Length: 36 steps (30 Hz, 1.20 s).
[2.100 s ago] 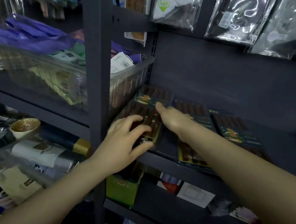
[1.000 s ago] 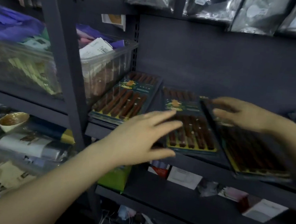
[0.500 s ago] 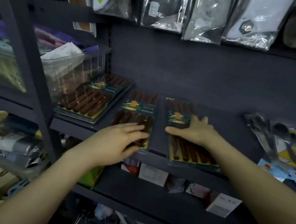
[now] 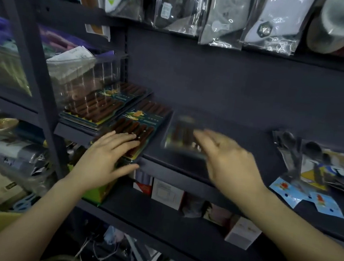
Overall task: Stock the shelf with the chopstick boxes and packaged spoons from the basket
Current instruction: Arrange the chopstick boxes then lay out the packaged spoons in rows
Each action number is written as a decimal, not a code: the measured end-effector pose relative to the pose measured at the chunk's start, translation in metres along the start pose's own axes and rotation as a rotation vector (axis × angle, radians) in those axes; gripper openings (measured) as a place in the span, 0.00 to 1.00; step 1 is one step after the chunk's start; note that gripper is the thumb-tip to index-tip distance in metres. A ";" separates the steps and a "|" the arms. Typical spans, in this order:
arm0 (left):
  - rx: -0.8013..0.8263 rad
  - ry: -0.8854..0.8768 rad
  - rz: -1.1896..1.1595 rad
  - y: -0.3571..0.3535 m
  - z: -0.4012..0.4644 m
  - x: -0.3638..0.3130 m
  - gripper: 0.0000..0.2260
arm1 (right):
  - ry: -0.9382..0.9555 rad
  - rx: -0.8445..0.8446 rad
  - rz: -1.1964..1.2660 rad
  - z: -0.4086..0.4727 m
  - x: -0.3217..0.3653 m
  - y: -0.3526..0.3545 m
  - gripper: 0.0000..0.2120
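In the head view, a dark shelf (image 4: 246,109) ran across the middle of the frame, and three lots of chopstick boxes lay on it in a row. The leftmost stack of chopstick boxes (image 4: 102,105) sat at the shelf's left end, just beside a clear plastic bin (image 4: 79,78) on the neighbouring rack. The middle chopstick box (image 4: 141,124) lay next to that stack, its near end reaching the shelf's front edge. The left hand (image 4: 106,156) rested flat on that near end, fingers spread and extended over the box top, thumb out below the shelf's front lip; it was open-palmed, pressing rather than gripping. The third chopstick box (image 4: 182,136) lay to the right of the middle one with a gap between them; it was blurred, so its print could not be read. The right hand (image 4: 230,160) was just at that box's right side, fingers loosely spread and extended toward it, also blurred; it was open, and whether its fingertips touched the box could not be told. Farther right on the same shelf, well apart from the boxes, lay the packaged spoons (image 4: 315,162) in a loose fanned pile, dark spoon bowls showing through clear wrap, with blue printed cards (image 4: 306,196) at the pile's near edge. Bagged socks (image 4: 225,14) hung along the rail above. Small cartons (image 4: 167,193) stood on the lower shelf beneath the hands. No basket could be made out.
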State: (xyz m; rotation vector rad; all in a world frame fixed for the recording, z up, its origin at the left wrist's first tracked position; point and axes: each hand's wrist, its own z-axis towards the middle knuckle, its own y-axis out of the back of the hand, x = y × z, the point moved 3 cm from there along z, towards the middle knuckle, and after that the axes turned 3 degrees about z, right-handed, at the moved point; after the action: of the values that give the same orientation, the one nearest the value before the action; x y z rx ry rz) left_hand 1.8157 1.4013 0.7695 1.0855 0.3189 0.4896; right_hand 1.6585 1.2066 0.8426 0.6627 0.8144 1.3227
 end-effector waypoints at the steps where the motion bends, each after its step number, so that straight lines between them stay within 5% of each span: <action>1: -0.019 -0.003 -0.014 -0.001 0.001 0.001 0.32 | -0.056 -0.072 0.044 0.012 -0.002 0.005 0.28; 5: -0.146 0.132 -0.193 -0.002 0.001 0.000 0.43 | -0.083 -0.125 -0.042 0.058 0.023 -0.012 0.22; 9: -0.281 0.281 -0.402 0.000 -0.009 0.015 0.48 | 0.032 0.197 -0.081 0.078 0.062 -0.063 0.22; 12: -0.286 0.311 -0.378 0.001 -0.021 0.044 0.41 | 0.040 0.474 0.287 0.080 0.067 -0.072 0.30; 15: -0.221 0.282 -0.355 0.005 -0.024 0.070 0.35 | -0.168 0.300 0.773 0.087 0.046 -0.062 0.29; 20: -0.035 0.050 -0.119 0.012 -0.005 0.095 0.31 | -0.271 0.762 0.674 0.075 0.051 -0.089 0.55; 25: 0.073 -0.070 0.053 0.016 0.017 0.103 0.37 | -0.286 0.627 0.585 0.090 0.066 -0.099 0.55; 31: 0.006 -0.144 0.040 0.016 0.041 0.101 0.28 | -0.263 0.550 0.471 0.096 0.067 -0.096 0.42; 34: -0.017 -0.176 0.001 0.014 0.040 0.103 0.27 | -0.335 0.541 0.607 0.098 0.068 -0.096 0.40; 36: -0.011 -0.204 -0.037 0.013 0.040 0.108 0.28 | -0.562 0.408 0.926 0.103 0.060 -0.096 0.32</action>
State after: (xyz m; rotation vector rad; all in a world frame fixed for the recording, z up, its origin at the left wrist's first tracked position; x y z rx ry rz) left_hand 1.9232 1.4328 0.7978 1.1066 0.1564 0.3444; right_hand 1.8009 1.2554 0.8156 1.7892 0.2864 1.6497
